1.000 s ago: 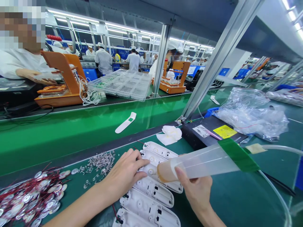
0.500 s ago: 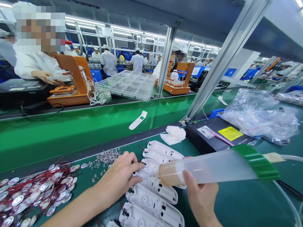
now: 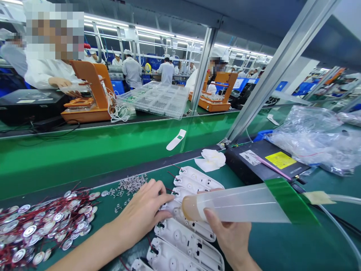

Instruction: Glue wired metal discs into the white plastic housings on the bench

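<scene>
My right hand (image 3: 229, 235) is wrapped round a large glue syringe (image 3: 237, 205), a translucent barrel with amber paste at its tip end and a green cap. The barrel lies tilted over a row of white plastic housings (image 3: 187, 244), its tip hidden just above one of them. At the left end of that housing, my left hand (image 3: 149, 207) grips with thumb and forefinger apart on either side of it. Red wires stick out of several housings' ends. Left of my left hand lie a heap of round metal discs with red wires (image 3: 56, 222) and small metal parts (image 3: 131, 186).
Crumpled white tissue (image 3: 210, 160) and a black box (image 3: 262, 160) lie behind the housings. Clear plastic bags (image 3: 316, 135) are at the right. A white cover (image 3: 176, 140) rests on the green conveyor belt (image 3: 84, 154). Co-workers sit beyond, near orange fixtures (image 3: 98, 90).
The syringe has shifted left and tilted a little, its tip now farther over the housing. The white cover has slid right along the belt. My left hand stays at the housing's end.
</scene>
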`<state>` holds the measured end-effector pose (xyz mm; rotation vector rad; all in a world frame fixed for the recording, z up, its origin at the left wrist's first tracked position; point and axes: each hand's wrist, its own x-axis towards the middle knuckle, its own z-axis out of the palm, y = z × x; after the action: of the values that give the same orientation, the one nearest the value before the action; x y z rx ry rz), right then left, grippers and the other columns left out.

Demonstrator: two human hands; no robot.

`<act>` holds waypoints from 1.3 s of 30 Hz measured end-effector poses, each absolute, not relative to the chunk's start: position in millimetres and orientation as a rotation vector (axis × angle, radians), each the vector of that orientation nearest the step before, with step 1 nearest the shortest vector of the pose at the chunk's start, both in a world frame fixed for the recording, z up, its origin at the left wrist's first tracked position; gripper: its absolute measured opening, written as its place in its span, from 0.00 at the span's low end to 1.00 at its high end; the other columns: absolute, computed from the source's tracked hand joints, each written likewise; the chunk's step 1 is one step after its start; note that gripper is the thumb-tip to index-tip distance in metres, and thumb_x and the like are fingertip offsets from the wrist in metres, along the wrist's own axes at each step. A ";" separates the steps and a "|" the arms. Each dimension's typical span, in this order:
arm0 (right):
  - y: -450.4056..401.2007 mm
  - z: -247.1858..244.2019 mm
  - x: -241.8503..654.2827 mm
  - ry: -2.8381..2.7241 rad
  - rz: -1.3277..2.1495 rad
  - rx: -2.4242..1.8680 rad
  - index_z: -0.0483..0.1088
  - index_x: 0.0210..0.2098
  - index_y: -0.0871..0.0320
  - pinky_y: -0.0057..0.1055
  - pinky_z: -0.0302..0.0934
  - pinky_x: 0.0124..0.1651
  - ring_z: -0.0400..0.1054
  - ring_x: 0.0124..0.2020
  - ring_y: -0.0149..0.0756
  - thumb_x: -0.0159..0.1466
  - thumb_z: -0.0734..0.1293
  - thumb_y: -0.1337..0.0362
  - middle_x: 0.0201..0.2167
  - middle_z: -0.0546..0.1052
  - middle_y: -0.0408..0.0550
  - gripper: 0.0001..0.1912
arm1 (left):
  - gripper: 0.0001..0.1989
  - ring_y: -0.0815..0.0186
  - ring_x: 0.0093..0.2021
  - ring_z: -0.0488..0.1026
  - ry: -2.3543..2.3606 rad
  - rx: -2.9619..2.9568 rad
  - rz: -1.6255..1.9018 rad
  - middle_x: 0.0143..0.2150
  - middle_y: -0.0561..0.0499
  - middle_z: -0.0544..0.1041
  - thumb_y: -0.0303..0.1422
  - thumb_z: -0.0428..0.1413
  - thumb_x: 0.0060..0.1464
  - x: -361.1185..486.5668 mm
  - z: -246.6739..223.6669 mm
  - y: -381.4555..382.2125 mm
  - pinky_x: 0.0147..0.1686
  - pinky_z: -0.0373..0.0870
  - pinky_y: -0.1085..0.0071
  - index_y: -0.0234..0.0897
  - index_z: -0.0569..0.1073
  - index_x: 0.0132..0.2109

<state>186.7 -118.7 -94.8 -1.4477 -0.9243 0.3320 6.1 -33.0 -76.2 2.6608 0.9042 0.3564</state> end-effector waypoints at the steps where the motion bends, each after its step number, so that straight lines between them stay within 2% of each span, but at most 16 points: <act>1: -118.7 -94.4 186.7 -0.935 0.329 -1.454 0.71 0.33 0.60 0.41 0.65 0.43 0.70 0.38 0.46 0.50 0.70 0.47 0.28 0.75 0.51 0.22 | 0.18 0.64 0.38 0.63 0.900 2.668 0.357 0.38 0.54 0.66 0.25 0.63 0.49 6.7 -76.2 -33.6 0.36 0.59 0.69 0.44 0.71 0.47; 7: -119.2 -93.3 182.0 -0.906 0.324 -1.435 0.71 0.34 0.61 0.37 0.66 0.39 0.70 0.35 0.43 0.50 0.71 0.48 0.27 0.75 0.51 0.23 | 0.18 0.63 0.38 0.62 0.892 2.689 0.328 0.38 0.52 0.67 0.26 0.63 0.50 7.4 -74.9 -33.3 0.36 0.59 0.67 0.43 0.71 0.47; 14: -120.5 -90.7 179.2 -0.888 0.315 -1.408 0.70 0.34 0.61 0.37 0.64 0.41 0.70 0.34 0.41 0.51 0.70 0.47 0.34 0.75 0.53 0.23 | 0.17 0.62 0.39 0.62 0.903 2.695 0.285 0.39 0.52 0.66 0.26 0.62 0.50 7.8 -73.2 -34.0 0.37 0.60 0.66 0.42 0.71 0.48; 20: -120.6 -93.5 186.1 -0.943 0.186 -1.490 0.70 0.32 0.59 0.38 0.64 0.39 0.69 0.31 0.42 0.53 0.68 0.46 0.27 0.74 0.51 0.22 | 0.17 0.62 0.39 0.62 0.895 2.699 0.281 0.39 0.51 0.66 0.27 0.62 0.51 7.8 -73.8 -33.8 0.36 0.60 0.66 0.41 0.71 0.48; 25: -117.9 -114.3 200.1 -0.994 0.101 -1.455 0.70 0.37 0.60 0.36 0.65 0.32 0.69 0.28 0.42 0.52 0.70 0.49 0.25 0.73 0.50 0.22 | 0.17 0.62 0.38 0.62 0.896 2.697 0.303 0.38 0.52 0.66 0.27 0.62 0.51 7.4 -75.2 -33.9 0.37 0.60 0.65 0.42 0.70 0.48; 32: -115.5 -136.9 214.6 -1.165 0.132 -1.360 0.66 0.46 0.62 0.38 0.67 0.33 0.70 0.33 0.46 0.53 0.69 0.52 0.27 0.74 0.52 0.26 | 0.17 0.62 0.38 0.62 0.909 2.701 0.321 0.38 0.52 0.66 0.27 0.62 0.50 8.0 -76.2 -34.7 0.36 0.60 0.66 0.41 0.71 0.48; 39: -117.9 -118.3 202.7 -1.011 0.152 -1.423 0.67 0.43 0.63 0.40 0.65 0.34 0.70 0.31 0.46 0.53 0.69 0.48 0.28 0.74 0.54 0.27 | 0.18 0.62 0.38 0.62 0.887 2.720 0.359 0.37 0.52 0.66 0.26 0.62 0.51 7.6 -79.9 -33.9 0.36 0.60 0.66 0.41 0.71 0.48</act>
<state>202.7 -117.9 -118.3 -1.4232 -1.0115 0.1520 7.6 -33.9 -79.9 2.7200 0.8873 0.3595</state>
